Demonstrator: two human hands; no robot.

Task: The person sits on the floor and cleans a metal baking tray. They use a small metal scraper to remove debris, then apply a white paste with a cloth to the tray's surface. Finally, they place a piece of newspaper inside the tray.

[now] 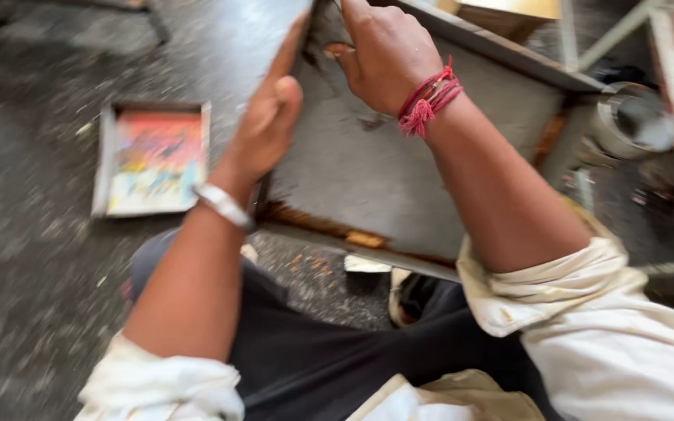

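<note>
Fingers of left hand [268, 117] flat vs sheet [255, 35] edge, steadying; right hand [384, 51] pinches it at 12 o'clock over grey tray [368, 171]. Colourful box [154, 160] at 9.

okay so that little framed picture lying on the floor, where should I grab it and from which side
Grip the picture by its raised frame, probably along a long side edge. It lies flat, face up, on the floor, so come from above and pinch the rim. The side towards the left hand looks nearest; both hands are on the metal tray.
</note>
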